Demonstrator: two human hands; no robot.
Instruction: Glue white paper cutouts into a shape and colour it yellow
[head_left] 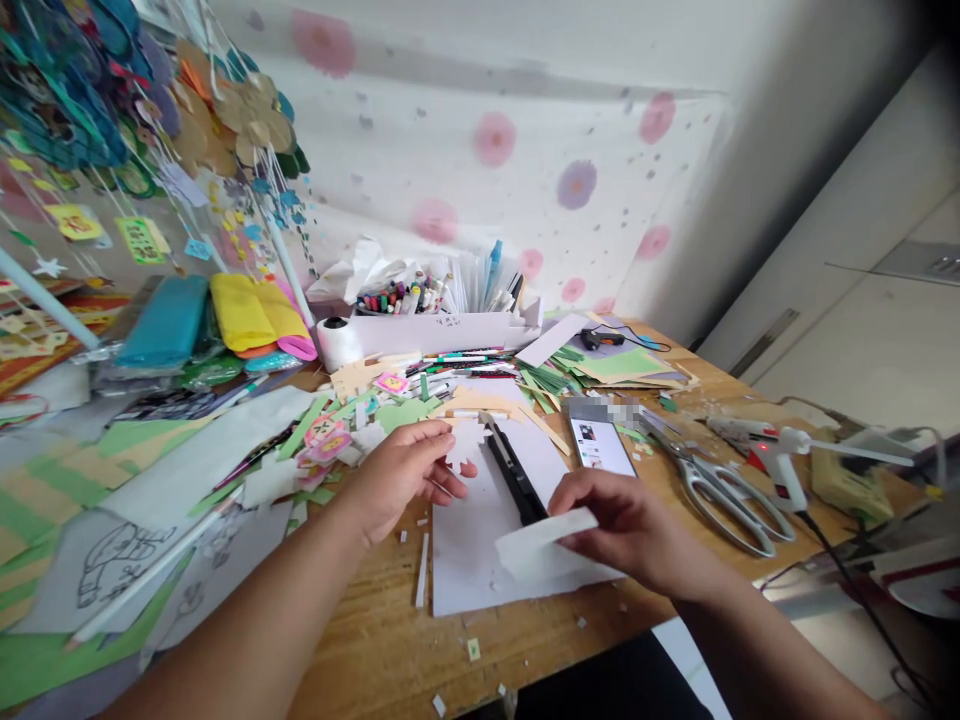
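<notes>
My right hand (619, 515) pinches a small strip of white paper (544, 535) between thumb and fingers, above the near part of a white sheet (465, 560). My left hand (420, 460) hovers over the sheet's left edge, its fingers loosely curled and apart, with nothing seen in it. A black utility knife (514, 470) lies slantwise on the sheet between both hands. Its near end is partly hidden behind the held strip. Several tiny paper scraps lie round the sheet, and a narrow white strip (422, 570) lies beside it.
Right of the sheet lie a phone (600, 445), large scissors (724, 490) and a white glue gun (776, 465) with a cord. A box of markers (450, 325) stands at the back. Drawings (112, 560) and paper scraps cover the left. Paper ornaments (255, 120) hang upper left.
</notes>
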